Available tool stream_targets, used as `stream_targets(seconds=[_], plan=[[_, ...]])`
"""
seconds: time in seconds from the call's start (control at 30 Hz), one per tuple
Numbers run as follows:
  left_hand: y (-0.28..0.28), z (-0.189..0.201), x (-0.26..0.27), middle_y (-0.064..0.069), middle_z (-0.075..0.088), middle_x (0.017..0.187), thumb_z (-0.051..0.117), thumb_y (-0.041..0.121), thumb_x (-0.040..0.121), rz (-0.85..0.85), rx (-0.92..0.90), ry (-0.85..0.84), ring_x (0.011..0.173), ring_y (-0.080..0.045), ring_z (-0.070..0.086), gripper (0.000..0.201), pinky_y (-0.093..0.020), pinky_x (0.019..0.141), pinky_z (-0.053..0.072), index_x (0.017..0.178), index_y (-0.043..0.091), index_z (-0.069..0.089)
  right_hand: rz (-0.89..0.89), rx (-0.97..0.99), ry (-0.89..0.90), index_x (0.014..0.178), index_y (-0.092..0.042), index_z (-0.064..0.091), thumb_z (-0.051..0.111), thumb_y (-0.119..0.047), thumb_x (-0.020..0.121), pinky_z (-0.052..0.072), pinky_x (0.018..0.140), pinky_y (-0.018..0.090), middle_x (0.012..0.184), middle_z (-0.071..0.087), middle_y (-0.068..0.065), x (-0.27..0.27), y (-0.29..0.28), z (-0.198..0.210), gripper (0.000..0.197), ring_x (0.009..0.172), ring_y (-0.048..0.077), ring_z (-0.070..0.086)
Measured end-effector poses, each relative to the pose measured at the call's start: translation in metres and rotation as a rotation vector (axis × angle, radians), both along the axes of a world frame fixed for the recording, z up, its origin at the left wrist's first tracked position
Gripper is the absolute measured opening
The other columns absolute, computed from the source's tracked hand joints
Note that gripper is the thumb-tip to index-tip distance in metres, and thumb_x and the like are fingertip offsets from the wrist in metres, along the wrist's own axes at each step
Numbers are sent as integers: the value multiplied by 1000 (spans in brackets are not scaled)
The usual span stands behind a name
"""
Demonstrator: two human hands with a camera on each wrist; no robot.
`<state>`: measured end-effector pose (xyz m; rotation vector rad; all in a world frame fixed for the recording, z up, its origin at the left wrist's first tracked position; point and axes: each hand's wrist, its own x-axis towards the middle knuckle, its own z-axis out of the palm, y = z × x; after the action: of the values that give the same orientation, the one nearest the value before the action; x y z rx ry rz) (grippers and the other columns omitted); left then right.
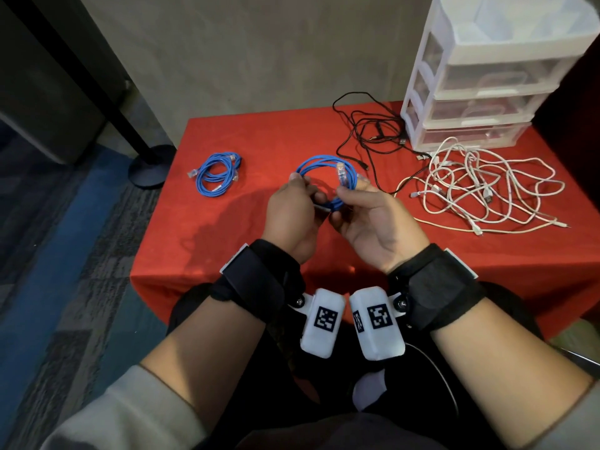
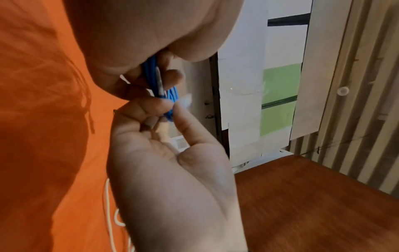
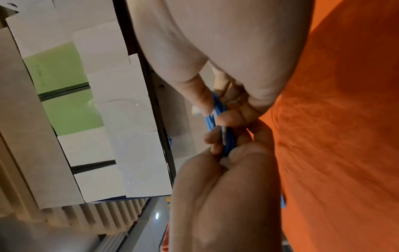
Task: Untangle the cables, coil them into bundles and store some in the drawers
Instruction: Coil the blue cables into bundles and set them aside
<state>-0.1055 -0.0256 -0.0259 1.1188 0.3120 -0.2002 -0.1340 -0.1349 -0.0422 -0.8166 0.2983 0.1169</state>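
Both hands hold one coiled blue network cable [image 1: 316, 160] upright above the red table [image 1: 246, 141]. My left hand [image 1: 303, 186] grips the coil's left side with curled fingers. My right hand [image 1: 349, 190] pinches the strands just below the clear plug [image 1: 341, 172], which sticks up. In the left wrist view my left hand [image 2: 151, 80] curls round the blue strands [image 2: 170, 95], with the right hand [image 2: 170, 105] pinching them below. The right wrist view shows the same blue strands [image 3: 210, 119] between my right hand [image 3: 215, 109] and left hand [image 3: 222, 146].
A second blue coil [image 1: 216, 177] lies at the table's left. A black cable tangle [image 1: 373, 131] sits at the back, a white cable tangle [image 1: 480, 186] at the right. The white drawer unit [image 1: 470, 76] stands at the back right, its drawers closed.
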Motion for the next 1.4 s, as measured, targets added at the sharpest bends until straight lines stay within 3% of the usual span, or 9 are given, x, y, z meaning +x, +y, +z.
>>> stream_targets(seconds=[0.1, 0.33, 0.5, 0.63, 0.8, 0.93, 1.03, 1.2, 1.4], plan=[[-3, 0, -2, 10, 48, 52, 32, 27, 112, 20, -39, -39, 51, -6, 48, 32, -25, 55, 42, 86, 16, 49, -89, -43, -16, 137, -11, 55, 60, 3, 94, 49, 60, 24, 89, 66, 2, 3, 2, -6, 46, 79, 16, 63], [1, 0, -2, 10, 47, 56, 34, 30, 111, -13, 2, -42, 52, -6, 52, 30, -25, 59, 46, 89, 18, 50, -50, -255, -76, 121, -19, 63, 61, -4, 96, 42, 71, 31, 99, 64, -2, 4, 1, -7, 29, 100, 21, 57], [6, -2, -3, 2, 50, 62, 37, 24, 109, -112, 42, -53, 56, -12, 57, 27, -29, 64, 52, 88, 15, 51, -258, -668, -182, 119, -8, 62, 70, -9, 94, 44, 64, 22, 78, 65, 0, 11, 0, -10, 26, 68, 8, 59], [16, 6, 0, -6, 59, 66, 41, 17, 103, -213, 12, 19, 62, -23, 66, 18, -35, 70, 58, 100, 7, 55, -186, -933, -300, 111, -12, 69, 66, -9, 94, 56, 73, 38, 86, 70, 4, 14, -10, -11, 18, 71, 18, 67], [32, 3, 10, 8, 63, 82, 64, 29, 98, -284, 799, -536, 68, -9, 61, 24, -25, 68, 49, 115, 13, 58, -106, -1369, -535, 115, -15, 69, 58, -17, 96, 52, 81, 43, 91, 72, 0, 12, -16, -6, 22, 82, 21, 64], [42, -1, 19, -4, 62, 79, 53, 32, 104, -430, 1186, -697, 73, -24, 57, 23, -38, 67, 40, 111, 11, 57, -81, -1540, -608, 120, -9, 64, 56, -21, 98, 50, 84, 39, 96, 70, 6, 11, -17, -6, 26, 90, 26, 64], [43, -8, 19, -5, 61, 76, 49, 29, 106, -380, 1174, -722, 71, -26, 55, 20, -41, 65, 37, 104, 10, 56, -5, -1612, -564, 127, -13, 60, 58, -30, 96, 50, 86, 39, 104, 70, 5, 13, -15, -12, 36, 98, 28, 65], [39, -16, 16, -3, 59, 69, 43, 30, 107, -300, 1141, -685, 65, -26, 54, 26, -41, 60, 35, 95, 10, 54, -139, -1625, -592, 102, -7, 62, 50, -22, 100, 45, 62, 43, 71, 59, 0, 9, -11, -11, 19, 68, 33, 60], [30, -16, 15, 6, 51, 66, 44, 23, 108, -210, 705, -452, 61, -13, 45, 22, -31, 60, 39, 90, 17, 56, -155, -1500, -572, 115, -7, 63, 47, -17, 103, 51, 72, 44, 84, 71, 10, 13, -6, -3, 23, 76, 30, 66]])
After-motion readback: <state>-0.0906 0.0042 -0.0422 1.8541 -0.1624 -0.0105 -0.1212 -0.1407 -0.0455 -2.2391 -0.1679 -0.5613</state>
